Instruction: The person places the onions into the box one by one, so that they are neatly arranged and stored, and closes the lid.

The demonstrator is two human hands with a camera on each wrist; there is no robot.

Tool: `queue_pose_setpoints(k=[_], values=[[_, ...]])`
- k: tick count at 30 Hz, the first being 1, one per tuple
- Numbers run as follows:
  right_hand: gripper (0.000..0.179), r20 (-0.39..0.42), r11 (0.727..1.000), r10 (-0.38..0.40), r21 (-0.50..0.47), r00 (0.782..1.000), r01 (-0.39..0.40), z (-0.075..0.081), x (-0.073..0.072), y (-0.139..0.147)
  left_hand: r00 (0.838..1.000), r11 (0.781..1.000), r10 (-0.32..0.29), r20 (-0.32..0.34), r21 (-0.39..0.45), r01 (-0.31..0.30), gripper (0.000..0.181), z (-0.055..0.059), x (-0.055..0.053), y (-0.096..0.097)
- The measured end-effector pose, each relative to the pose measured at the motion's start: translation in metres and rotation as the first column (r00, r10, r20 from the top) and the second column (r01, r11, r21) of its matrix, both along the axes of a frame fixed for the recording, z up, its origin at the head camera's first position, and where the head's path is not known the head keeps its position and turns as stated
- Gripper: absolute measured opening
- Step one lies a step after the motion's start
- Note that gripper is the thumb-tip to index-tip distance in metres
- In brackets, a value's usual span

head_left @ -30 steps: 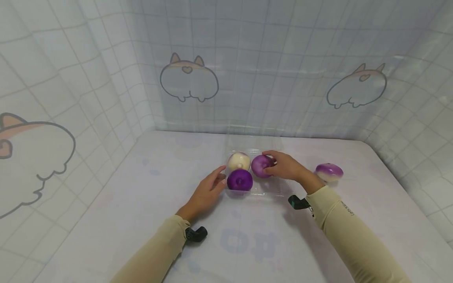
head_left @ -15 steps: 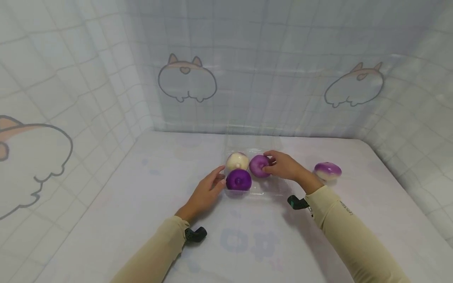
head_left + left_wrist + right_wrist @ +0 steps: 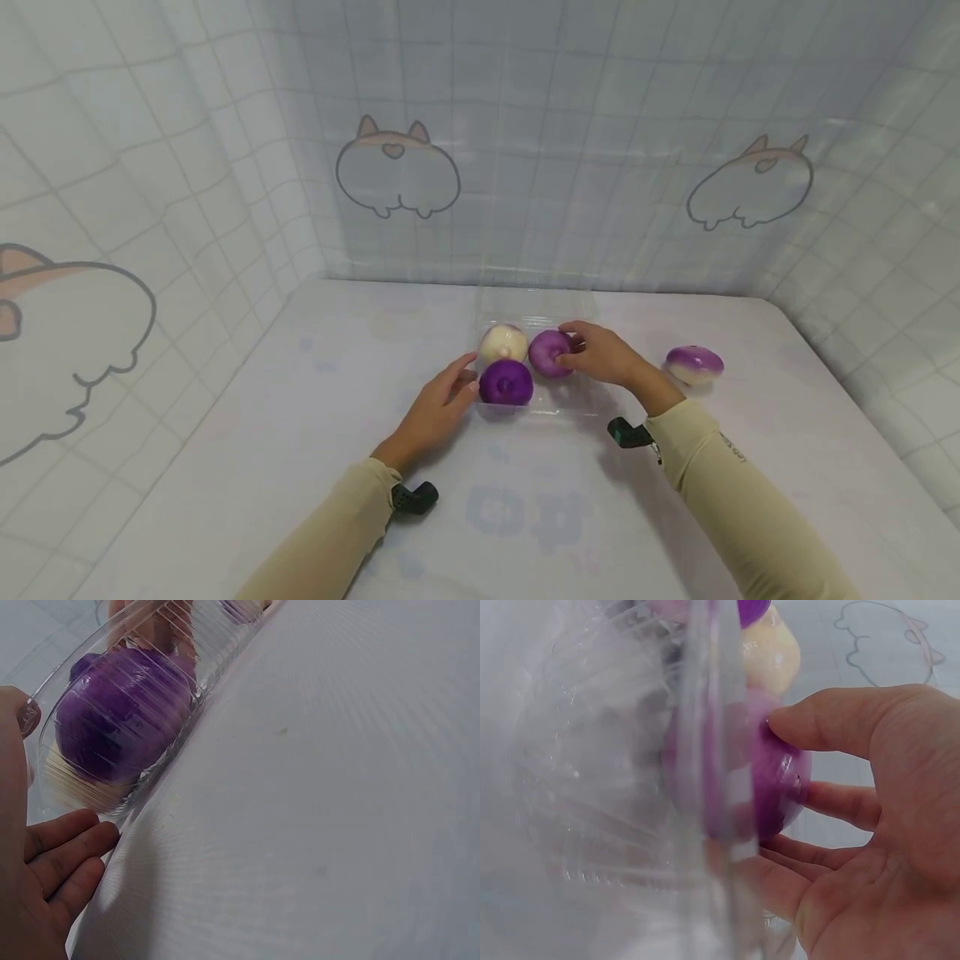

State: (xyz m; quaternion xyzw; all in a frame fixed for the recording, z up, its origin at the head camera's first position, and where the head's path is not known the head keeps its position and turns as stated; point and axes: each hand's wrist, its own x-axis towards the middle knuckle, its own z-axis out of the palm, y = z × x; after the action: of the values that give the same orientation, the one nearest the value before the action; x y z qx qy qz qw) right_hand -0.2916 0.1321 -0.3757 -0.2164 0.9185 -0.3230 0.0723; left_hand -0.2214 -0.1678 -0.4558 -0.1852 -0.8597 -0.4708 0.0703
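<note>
A clear plastic box (image 3: 558, 410) holds a cream onion (image 3: 503, 343) at back left and a dark purple onion (image 3: 506, 385) in front of it. My right hand (image 3: 606, 357) grips a lighter purple onion (image 3: 780, 769), thumb on one side and fingers on the other, in the right part of the box. At the box's left side is my left hand (image 3: 433, 410), its fingers extended. The left wrist view has that thumb (image 3: 28, 716) at the clear rim and the other fingers (image 3: 71, 859) beside the wall. Clear plastic blurs part of the right wrist view.
Another purple-and-white onion (image 3: 695, 365) lies on the white table (image 3: 300, 467), right of the box. The box's clear lid (image 3: 536, 302) stands open toward the back wall. Tiled-pattern sheeting (image 3: 555, 167) encloses the back and both sides.
</note>
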Motion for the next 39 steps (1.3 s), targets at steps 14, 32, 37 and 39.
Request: queue_pose_setpoints(k=[14,32,37,39], values=[[0.062,-0.016,0.999,0.003,-0.047,1.000,-0.004,-0.002,0.002,-0.002,1.000,1.000,0.005,0.029,0.010,-0.005,0.054,-0.001,0.001,0.000],[0.055,-0.034,0.978,-0.090,-0.194,0.995,0.081,-0.004,0.009,0.007,1.000,1.000,-0.024,0.010,0.020,0.024,0.053,-0.004,0.001,0.001],[0.049,-0.068,0.951,-0.128,-0.290,0.989,0.103,-0.002,0.012,0.016,1.000,1.000,-0.024,0.005,0.013,0.024,0.053,-0.002,0.001,0.000],[0.048,-0.064,0.932,-0.140,-0.345,0.988,0.110,-0.001,0.014,0.020,1.000,1.000,-0.023,0.005,0.015,0.023,0.053,-0.001,0.002,-0.001]])
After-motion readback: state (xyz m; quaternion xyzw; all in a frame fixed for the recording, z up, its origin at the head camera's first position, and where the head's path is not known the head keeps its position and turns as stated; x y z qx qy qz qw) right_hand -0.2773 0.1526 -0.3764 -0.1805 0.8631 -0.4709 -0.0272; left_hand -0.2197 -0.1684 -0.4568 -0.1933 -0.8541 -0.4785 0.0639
